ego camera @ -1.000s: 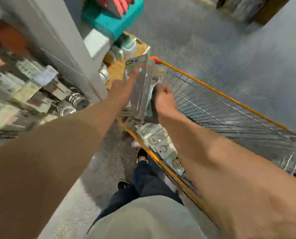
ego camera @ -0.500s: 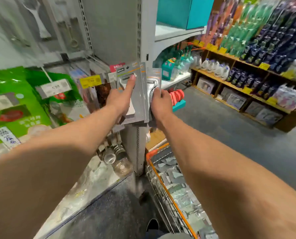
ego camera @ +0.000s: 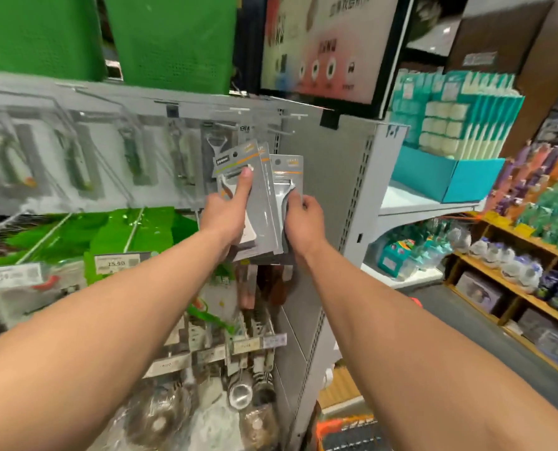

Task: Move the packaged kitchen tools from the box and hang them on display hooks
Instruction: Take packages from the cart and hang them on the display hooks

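My left hand [ego camera: 228,212] grips a small stack of grey carded peeler packs [ego camera: 262,203], thumb pressed on the front card. My right hand [ego camera: 302,219] pinches another grey peeler pack [ego camera: 287,172] by its lower part, just right of the stack. Both are held up in front of the grey pegboard panel [ego camera: 323,177]. Wire display hooks [ego camera: 281,133] stick out just above the packs; one peeler pack [ego camera: 215,141] hangs on a hook behind them. Blurred hanging tools [ego camera: 79,164] fill the hooks to the left.
Green packets [ego camera: 134,232] with price tags [ego camera: 116,262] hang below the hooks, metal strainers [ego camera: 240,390] lower down. A sign [ego camera: 323,43] juts out above. Teal boxes [ego camera: 447,180] sit on the shelf to the right. An orange cart corner [ego camera: 342,428] shows at the bottom.
My view has swung up from the orange cart to the hook wall. Both hands have carried the packs up with it, to the top row of hooks.
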`<state>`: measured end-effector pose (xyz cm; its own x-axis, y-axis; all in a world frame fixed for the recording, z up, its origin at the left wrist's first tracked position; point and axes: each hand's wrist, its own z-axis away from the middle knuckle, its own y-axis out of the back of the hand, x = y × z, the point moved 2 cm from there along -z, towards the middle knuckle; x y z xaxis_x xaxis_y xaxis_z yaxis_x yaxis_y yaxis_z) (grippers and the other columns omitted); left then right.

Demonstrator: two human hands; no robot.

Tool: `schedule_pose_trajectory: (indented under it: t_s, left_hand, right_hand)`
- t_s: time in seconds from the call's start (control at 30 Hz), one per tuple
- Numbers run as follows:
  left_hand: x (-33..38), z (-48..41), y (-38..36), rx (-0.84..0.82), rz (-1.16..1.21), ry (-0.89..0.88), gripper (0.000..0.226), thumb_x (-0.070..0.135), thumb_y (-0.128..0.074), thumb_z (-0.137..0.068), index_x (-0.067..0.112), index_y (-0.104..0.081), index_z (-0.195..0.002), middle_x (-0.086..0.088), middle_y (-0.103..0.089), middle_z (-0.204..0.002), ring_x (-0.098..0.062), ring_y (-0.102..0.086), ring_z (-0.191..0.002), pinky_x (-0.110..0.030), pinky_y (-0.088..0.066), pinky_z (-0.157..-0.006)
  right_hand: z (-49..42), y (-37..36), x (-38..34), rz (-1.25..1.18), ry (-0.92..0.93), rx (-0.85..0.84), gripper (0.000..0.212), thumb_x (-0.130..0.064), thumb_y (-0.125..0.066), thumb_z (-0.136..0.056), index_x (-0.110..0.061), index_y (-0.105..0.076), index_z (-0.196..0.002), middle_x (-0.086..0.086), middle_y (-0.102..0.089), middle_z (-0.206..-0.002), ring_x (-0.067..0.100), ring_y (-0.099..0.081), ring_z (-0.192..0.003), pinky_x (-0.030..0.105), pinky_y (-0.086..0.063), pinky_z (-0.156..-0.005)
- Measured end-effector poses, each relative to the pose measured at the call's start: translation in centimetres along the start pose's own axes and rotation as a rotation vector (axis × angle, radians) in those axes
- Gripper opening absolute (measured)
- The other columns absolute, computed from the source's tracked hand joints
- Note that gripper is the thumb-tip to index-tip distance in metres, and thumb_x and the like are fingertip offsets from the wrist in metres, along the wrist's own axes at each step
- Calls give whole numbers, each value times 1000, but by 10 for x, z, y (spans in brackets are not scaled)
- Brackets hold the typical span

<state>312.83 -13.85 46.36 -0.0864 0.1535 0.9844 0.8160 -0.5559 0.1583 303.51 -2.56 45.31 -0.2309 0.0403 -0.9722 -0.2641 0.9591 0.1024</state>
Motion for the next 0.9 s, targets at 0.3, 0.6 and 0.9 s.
schedule_pose_trajectory:
  t_s: [0.3,0.6,0.9]
  left_hand:
    - [6,-19,19,175,114,-13,109,93,-42,-81,11,-36,-154,-5,-54,-141,-28,-53,-122,-36,-41,-98]
    - [17,-33,39,231,158,-19,102,86,-46,-86,10,-37,-153,-5,-54,-137,-23,-49,-113,-32,-33,-89]
    - [18,-48,39,231,174,6,103,87,-47,-85,12,-36,-155,-7,-54,-135,-24,-49,-115,-35,-35,-92]
  right_hand:
    - [-18,-32,-30,-37,38,-117,30,-31,-42,-107,-9,-62,-109,-4,-62,-96,12,-58,-88,31,-45,-78]
    - [-31,-64,-45,-24,77,-168,24,-35,-37,-84,-18,-54,-84,2,-61,-87,20,-49,-77,39,-42,-72]
    - [-42,-70,-42,-46,76,-143,23,-22,-39,-103,-13,-58,-95,4,-63,-96,21,-56,-88,41,-46,-83]
